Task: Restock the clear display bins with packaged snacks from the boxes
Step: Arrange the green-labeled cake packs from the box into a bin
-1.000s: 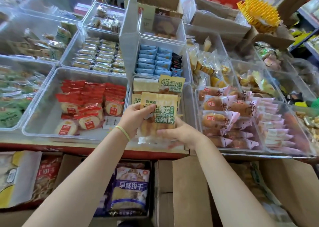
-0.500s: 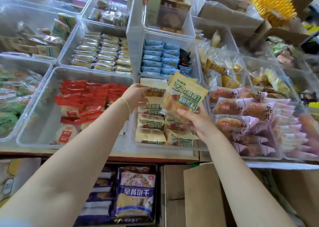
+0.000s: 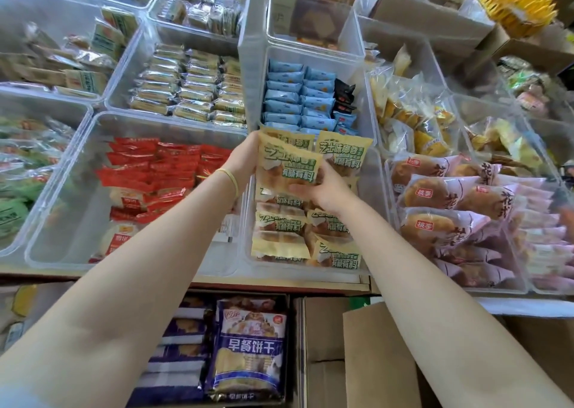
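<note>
Your left hand (image 3: 243,160) and right hand (image 3: 323,187) both clasp one yellow snack packet (image 3: 287,163) at frame centre, left fingers on its left edge, right fingers under its lower right, above the clear bin (image 3: 374,221) of matching packets.

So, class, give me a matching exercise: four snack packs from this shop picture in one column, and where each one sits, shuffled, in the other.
Things
1. red packs
2. blue packs
3. pink packs
4. yellow pack

Places
A. bin right of the yellow-pack bin
B. held in both hands
C. bin left of the yellow-pack bin
D. bin behind the yellow-pack bin

Pairs: 1-C, 2-D, 3-A, 4-B
</note>
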The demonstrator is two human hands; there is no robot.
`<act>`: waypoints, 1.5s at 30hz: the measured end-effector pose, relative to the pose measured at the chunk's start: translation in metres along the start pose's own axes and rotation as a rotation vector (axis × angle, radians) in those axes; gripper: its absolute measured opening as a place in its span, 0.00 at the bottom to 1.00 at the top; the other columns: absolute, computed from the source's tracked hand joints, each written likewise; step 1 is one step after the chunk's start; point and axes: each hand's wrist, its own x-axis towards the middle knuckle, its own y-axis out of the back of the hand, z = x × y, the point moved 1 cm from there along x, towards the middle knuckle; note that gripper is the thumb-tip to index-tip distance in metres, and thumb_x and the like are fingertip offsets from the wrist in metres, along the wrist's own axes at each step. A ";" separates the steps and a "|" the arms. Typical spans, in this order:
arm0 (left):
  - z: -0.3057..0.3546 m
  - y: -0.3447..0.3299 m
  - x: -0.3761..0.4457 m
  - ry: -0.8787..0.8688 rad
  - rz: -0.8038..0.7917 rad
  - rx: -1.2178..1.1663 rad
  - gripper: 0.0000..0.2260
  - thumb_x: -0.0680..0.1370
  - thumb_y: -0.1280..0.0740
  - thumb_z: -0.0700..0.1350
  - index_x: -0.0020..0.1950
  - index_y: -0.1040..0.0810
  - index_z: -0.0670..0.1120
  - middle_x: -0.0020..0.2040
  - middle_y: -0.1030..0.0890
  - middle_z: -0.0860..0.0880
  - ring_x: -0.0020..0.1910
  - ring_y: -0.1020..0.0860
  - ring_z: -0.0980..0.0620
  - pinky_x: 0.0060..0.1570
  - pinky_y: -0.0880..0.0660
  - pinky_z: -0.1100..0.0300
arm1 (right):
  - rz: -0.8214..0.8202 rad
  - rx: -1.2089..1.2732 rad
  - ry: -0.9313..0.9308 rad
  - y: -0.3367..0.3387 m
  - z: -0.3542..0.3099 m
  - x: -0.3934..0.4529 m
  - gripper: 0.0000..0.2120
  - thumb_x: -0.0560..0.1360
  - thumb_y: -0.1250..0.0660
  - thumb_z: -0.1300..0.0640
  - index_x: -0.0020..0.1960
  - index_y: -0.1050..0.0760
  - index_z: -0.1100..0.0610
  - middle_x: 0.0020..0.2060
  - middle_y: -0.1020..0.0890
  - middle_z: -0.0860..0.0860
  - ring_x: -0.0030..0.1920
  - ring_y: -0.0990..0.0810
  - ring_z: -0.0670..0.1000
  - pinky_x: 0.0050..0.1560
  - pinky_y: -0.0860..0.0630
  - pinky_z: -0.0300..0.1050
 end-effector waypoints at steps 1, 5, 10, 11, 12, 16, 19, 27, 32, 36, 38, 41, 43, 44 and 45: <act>-0.002 0.002 0.000 -0.008 -0.002 0.007 0.17 0.82 0.43 0.52 0.59 0.20 0.45 0.53 0.16 0.46 0.54 0.18 0.48 0.55 0.22 0.55 | 0.018 -0.080 -0.041 -0.003 0.002 0.006 0.30 0.71 0.21 0.53 0.68 0.29 0.50 0.58 0.21 0.44 0.58 0.22 0.48 0.56 0.25 0.45; -0.015 0.006 -0.015 -0.236 0.156 0.221 0.14 0.82 0.44 0.45 0.57 0.20 0.44 0.52 0.18 0.49 0.52 0.21 0.52 0.53 0.25 0.57 | 0.161 -0.169 -0.072 -0.011 0.011 0.010 0.34 0.70 0.23 0.44 0.71 0.32 0.51 0.61 0.22 0.50 0.58 0.23 0.52 0.54 0.24 0.47; -0.053 0.001 -0.035 -0.434 0.251 0.667 0.08 0.77 0.38 0.39 0.47 0.19 0.40 0.46 0.19 0.44 0.46 0.24 0.46 0.48 0.27 0.52 | 0.145 -0.268 -0.067 -0.023 0.005 0.014 0.29 0.77 0.29 0.49 0.74 0.36 0.51 0.64 0.22 0.53 0.62 0.23 0.56 0.55 0.29 0.46; -0.060 -0.003 -0.034 -0.507 0.176 0.800 0.09 0.76 0.37 0.39 0.49 0.18 0.40 0.50 0.20 0.43 0.50 0.24 0.44 0.52 0.27 0.52 | 0.135 -0.310 -0.068 -0.024 0.004 0.017 0.29 0.78 0.29 0.49 0.74 0.36 0.52 0.64 0.22 0.54 0.62 0.23 0.57 0.55 0.28 0.47; -0.065 -0.006 -0.032 -0.584 0.117 0.936 0.11 0.75 0.37 0.39 0.53 0.18 0.41 0.55 0.22 0.42 0.54 0.25 0.42 0.56 0.27 0.50 | 0.128 -0.354 -0.070 -0.024 0.003 0.020 0.28 0.78 0.30 0.48 0.74 0.37 0.52 0.63 0.21 0.55 0.62 0.22 0.59 0.55 0.28 0.47; -0.078 -0.009 -0.030 -0.638 0.104 1.360 0.26 0.73 0.37 0.40 0.72 0.30 0.48 0.69 0.31 0.44 0.64 0.31 0.42 0.61 0.32 0.49 | 0.182 -0.478 -0.128 -0.026 -0.001 0.020 0.30 0.80 0.33 0.47 0.74 0.42 0.55 0.61 0.20 0.57 0.57 0.20 0.59 0.49 0.24 0.50; -0.081 -0.014 -0.034 -0.567 0.114 1.462 0.30 0.75 0.38 0.42 0.77 0.40 0.50 0.71 0.36 0.44 0.67 0.35 0.43 0.66 0.36 0.50 | 0.385 -0.415 -0.118 -0.025 -0.007 0.005 0.33 0.78 0.30 0.48 0.72 0.43 0.59 0.60 0.20 0.56 0.56 0.18 0.58 0.45 0.22 0.51; -0.071 -0.052 -0.075 -0.500 0.122 1.198 0.13 0.78 0.38 0.45 0.60 0.21 0.45 0.59 0.24 0.43 0.58 0.25 0.41 0.54 0.27 0.49 | -0.186 -0.233 -0.078 0.028 0.004 -0.119 0.15 0.82 0.38 0.50 0.45 0.26 0.60 0.35 0.15 0.55 0.33 0.17 0.52 0.33 0.24 0.46; -0.095 -0.116 -0.155 -0.505 -0.025 0.934 0.09 0.76 0.37 0.47 0.45 0.17 0.48 0.37 0.18 0.51 0.37 0.22 0.49 0.36 0.25 0.56 | -0.620 -0.266 -0.339 0.073 0.054 -0.207 0.14 0.84 0.41 0.51 0.48 0.25 0.60 0.39 0.14 0.57 0.36 0.15 0.54 0.37 0.20 0.45; -0.150 -0.179 -0.200 -0.463 -0.093 0.969 0.18 0.73 0.42 0.56 0.34 0.25 0.44 0.29 0.24 0.48 0.32 0.25 0.46 0.31 0.29 0.53 | -0.515 -0.278 -0.488 0.103 0.122 -0.235 0.14 0.84 0.42 0.53 0.49 0.25 0.63 0.42 0.15 0.59 0.40 0.15 0.57 0.42 0.19 0.48; -0.182 -0.212 -0.214 -0.373 -0.145 1.099 0.13 0.76 0.39 0.53 0.36 0.25 0.47 0.37 0.22 0.48 0.42 0.22 0.45 0.36 0.31 0.55 | -0.420 -0.370 -0.532 0.119 0.161 -0.239 0.15 0.83 0.43 0.53 0.55 0.24 0.64 0.48 0.16 0.59 0.48 0.15 0.58 0.47 0.18 0.50; -0.234 -0.256 -0.230 -0.242 -0.097 1.459 0.18 0.75 0.36 0.51 0.64 0.28 0.48 0.66 0.30 0.41 0.65 0.32 0.41 0.55 0.28 0.49 | -0.277 -0.584 -0.491 0.153 0.222 -0.248 0.14 0.81 0.37 0.52 0.61 0.24 0.61 0.55 0.19 0.57 0.57 0.19 0.58 0.57 0.20 0.54; -0.267 -0.282 -0.238 -0.175 -0.044 1.582 0.28 0.75 0.35 0.51 0.73 0.38 0.47 0.77 0.46 0.36 0.75 0.45 0.34 0.65 0.32 0.44 | -0.224 -0.700 -0.512 0.176 0.256 -0.260 0.21 0.79 0.33 0.52 0.69 0.30 0.58 0.65 0.25 0.58 0.64 0.24 0.59 0.61 0.24 0.52; -0.281 -0.292 -0.240 -0.151 -0.011 1.626 0.27 0.75 0.35 0.49 0.73 0.38 0.47 0.78 0.53 0.33 0.76 0.50 0.32 0.67 0.35 0.43 | -0.219 -0.776 -0.529 0.184 0.273 -0.266 0.27 0.79 0.33 0.53 0.75 0.37 0.57 0.72 0.32 0.59 0.70 0.29 0.60 0.65 0.27 0.53; -0.295 -0.301 -0.242 -0.137 0.034 1.668 0.26 0.75 0.35 0.47 0.72 0.37 0.47 0.77 0.56 0.30 0.77 0.52 0.30 0.68 0.37 0.42 | -0.225 -0.859 -0.542 0.192 0.289 -0.272 0.33 0.79 0.33 0.55 0.79 0.44 0.56 0.76 0.39 0.59 0.74 0.35 0.61 0.69 0.31 0.55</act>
